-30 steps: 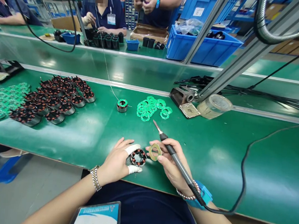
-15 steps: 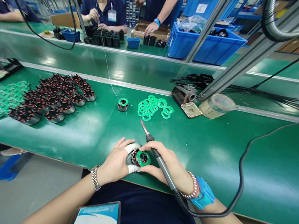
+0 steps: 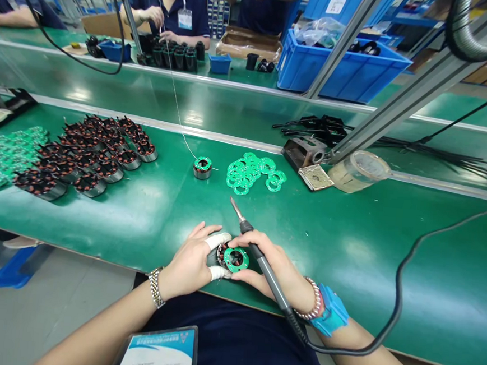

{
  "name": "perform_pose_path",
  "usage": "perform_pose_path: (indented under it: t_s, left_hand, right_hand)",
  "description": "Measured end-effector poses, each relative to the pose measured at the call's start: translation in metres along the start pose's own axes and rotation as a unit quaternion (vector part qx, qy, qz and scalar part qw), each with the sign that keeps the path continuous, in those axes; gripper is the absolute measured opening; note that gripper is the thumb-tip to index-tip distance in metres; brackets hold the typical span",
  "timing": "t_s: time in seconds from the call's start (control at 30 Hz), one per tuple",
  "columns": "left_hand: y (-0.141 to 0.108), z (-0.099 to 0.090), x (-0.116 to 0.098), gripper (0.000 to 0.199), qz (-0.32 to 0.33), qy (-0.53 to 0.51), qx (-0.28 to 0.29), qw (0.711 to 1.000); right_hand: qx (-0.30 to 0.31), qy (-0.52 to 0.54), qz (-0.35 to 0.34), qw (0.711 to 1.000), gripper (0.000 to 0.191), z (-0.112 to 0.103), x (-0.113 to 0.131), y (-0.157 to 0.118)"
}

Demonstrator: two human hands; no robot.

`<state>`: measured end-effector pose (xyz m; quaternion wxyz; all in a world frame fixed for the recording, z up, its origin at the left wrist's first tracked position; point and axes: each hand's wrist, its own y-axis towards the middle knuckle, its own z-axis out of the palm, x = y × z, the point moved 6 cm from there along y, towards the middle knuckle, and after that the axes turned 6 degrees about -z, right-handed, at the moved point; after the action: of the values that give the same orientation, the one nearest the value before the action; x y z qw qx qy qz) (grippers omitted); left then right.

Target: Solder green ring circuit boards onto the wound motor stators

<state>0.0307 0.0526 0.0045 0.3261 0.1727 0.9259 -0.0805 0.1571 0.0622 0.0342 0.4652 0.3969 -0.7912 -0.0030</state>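
Near the front edge of the green bench, my left hand [image 3: 193, 260] grips a copper-wound motor stator [image 3: 222, 253] between thumb and forefinger, whose tips are wrapped in white. A green ring board [image 3: 237, 259] lies over the stator, slightly off to its right. My right hand [image 3: 277, 266] pinches that board's edge and also carries a soldering iron [image 3: 268, 274], its tip pointing up and away to the left. Farther back, a stator with a green ring on top [image 3: 203, 168] stands under a thin solder wire [image 3: 176, 98]. Loose green rings [image 3: 244, 172] lie right of it.
Several stators [image 3: 89, 153] and green boards [image 3: 13, 156] cover the left. An iron stand [image 3: 305, 152], a round tub [image 3: 356, 171] and black cables [image 3: 319, 129] sit back right. The iron's cord [image 3: 397, 290] loops at right. People work across the bench.
The view has shifted slightly. Both hands keep nearly the same hold on the stator and board. Across the bench, a person's hand has lifted from the black parts, and one of those cups is gone.
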Motion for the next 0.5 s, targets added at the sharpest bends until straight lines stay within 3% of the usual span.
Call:
perform_pose_path:
  t_s: [0.5]
  left_hand:
    - [0.000, 0.003, 0.005, 0.052, 0.007, 0.016, -0.003, 1.000]
  right_hand:
    - [-0.120, -0.043, -0.012, 0.992, 0.037, 0.015, 0.001, -0.014]
